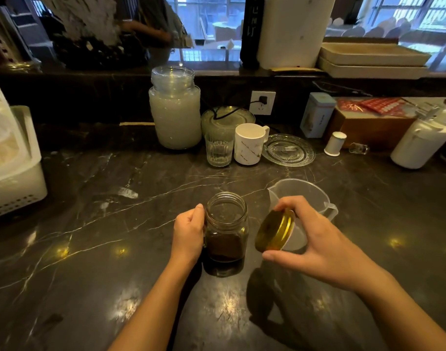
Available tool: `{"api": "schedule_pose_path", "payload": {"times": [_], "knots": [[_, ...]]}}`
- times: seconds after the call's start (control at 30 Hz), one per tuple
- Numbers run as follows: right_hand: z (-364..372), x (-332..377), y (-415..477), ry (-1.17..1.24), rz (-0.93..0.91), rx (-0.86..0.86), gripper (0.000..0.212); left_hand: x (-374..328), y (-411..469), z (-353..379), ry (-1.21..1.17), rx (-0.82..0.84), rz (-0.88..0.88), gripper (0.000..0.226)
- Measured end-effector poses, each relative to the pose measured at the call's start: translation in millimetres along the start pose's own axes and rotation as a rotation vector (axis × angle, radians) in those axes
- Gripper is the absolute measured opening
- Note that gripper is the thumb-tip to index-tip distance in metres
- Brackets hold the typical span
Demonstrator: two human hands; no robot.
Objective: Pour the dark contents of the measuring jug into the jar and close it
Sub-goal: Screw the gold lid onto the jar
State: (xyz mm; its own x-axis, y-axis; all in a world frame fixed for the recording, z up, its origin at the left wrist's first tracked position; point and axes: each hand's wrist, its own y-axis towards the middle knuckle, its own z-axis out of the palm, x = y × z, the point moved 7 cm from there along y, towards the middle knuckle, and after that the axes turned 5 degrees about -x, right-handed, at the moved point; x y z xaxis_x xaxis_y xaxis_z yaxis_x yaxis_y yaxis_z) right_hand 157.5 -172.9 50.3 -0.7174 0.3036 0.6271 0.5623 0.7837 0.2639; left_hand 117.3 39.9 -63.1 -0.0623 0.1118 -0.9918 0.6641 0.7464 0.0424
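I see the jar (226, 229) upright on the dark desk (95, 224), open-mouthed, dark contents in its lower half. Left hand (189, 233) is wrapped round its handle side. Right hand (315, 241) fingers (284, 257) pinch the gold lid (273, 230), tilted, just right of the jar. Clear measuring jug (303, 198) sits behind the lid, looks empty.

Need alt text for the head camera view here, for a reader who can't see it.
On a dark marble counter, the left hand steadies an open glass jar partly filled with dark contents, while the right hand holds a gold lid tilted beside it. An empty clear measuring jug stands behind the lid.
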Motion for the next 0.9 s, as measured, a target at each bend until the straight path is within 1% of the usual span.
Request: {"api": "schedule_pose_path", "payload": {"times": [0.1,0.27,0.33,0.47,0.57,0.67,0.8,0.9], "knots": [[-5,9,7,0.023,-0.027,-0.096,0.051,1,0,0,-0.001,-0.001,-0.002,0.064],[-6,16,17,0.085,-0.063,-0.162,0.037,-2,-1,0,0.009,-0.001,0.009,0.064],[-3,15,24,0.061,-0.066,-0.168,0.038,-4,-2,1,0.003,0.003,0.014,0.063],[12,10,38,-0.008,-0.059,-0.121,0.039,-5,-3,-1,0.003,-0.008,0.023,0.059],[25,9,47,-0.042,-0.084,-0.047,0.038,-4,-2,-1,-0.004,-0.004,0.020,0.060],[34,9,55,-0.079,-0.106,0.006,0.044,-5,-2,-1,-0.007,0.002,0.020,0.061],[39,12,64,-0.105,-0.139,0.047,0.055,-5,-2,-1,-0.002,0.005,0.028,0.056],[42,16,70,-0.126,-0.167,0.101,0.055,-6,-2,0,-0.013,0.013,0.031,0.059]]}}
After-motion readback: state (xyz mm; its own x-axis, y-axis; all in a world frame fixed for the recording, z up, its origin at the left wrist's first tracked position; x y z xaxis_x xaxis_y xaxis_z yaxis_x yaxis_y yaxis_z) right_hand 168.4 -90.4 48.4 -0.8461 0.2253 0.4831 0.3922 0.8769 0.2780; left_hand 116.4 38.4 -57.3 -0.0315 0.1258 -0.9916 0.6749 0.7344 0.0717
